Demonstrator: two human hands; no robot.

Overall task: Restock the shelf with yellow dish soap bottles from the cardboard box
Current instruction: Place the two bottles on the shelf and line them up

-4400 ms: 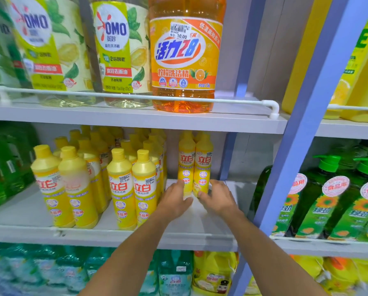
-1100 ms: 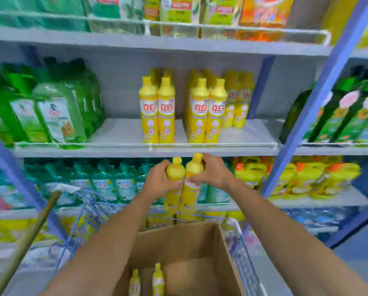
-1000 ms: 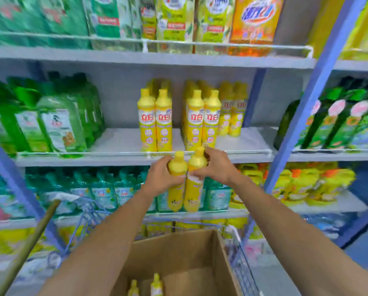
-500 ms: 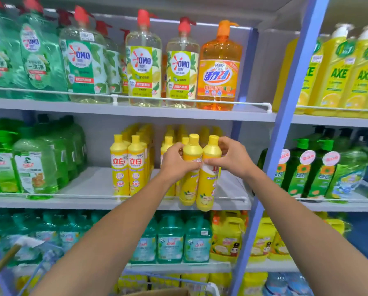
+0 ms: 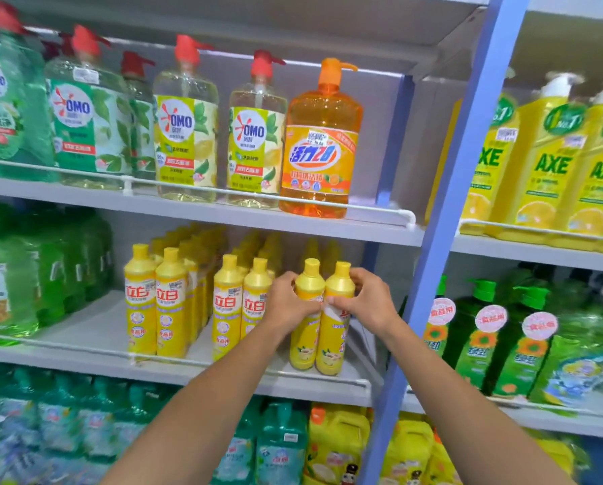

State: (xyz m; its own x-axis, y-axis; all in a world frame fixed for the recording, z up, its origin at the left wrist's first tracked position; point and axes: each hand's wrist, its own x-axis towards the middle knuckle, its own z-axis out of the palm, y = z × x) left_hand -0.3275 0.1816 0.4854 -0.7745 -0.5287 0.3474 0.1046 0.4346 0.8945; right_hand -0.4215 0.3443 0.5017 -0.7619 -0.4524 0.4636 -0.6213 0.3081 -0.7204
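Note:
Two yellow dish soap bottles are held side by side, upright, over the right front of the middle shelf (image 5: 83, 330). My left hand (image 5: 288, 302) grips the left bottle (image 5: 305, 330) and my right hand (image 5: 366, 301) grips the right bottle (image 5: 333, 341), both just below the caps. Their bases are about level with the shelf's front rail; whether they rest on the shelf I cannot tell. To their left stand rows of matching yellow bottles (image 5: 228, 302). More yellow bottles stand behind them. The cardboard box is out of view.
A blue upright post (image 5: 443, 239) borders the shelf on the right. Above sits a shelf with large OMO pump bottles (image 5: 186, 134) and an orange bottle (image 5: 319, 145). Green bottles (image 5: 9, 274) fill the left; green and yellow AXE bottles fill the right bay.
Both hands lifted the two yellow bottles out of the cardboard box and carried them up and forward onto the right front of the middle shelf. The view rose and the box left the frame.

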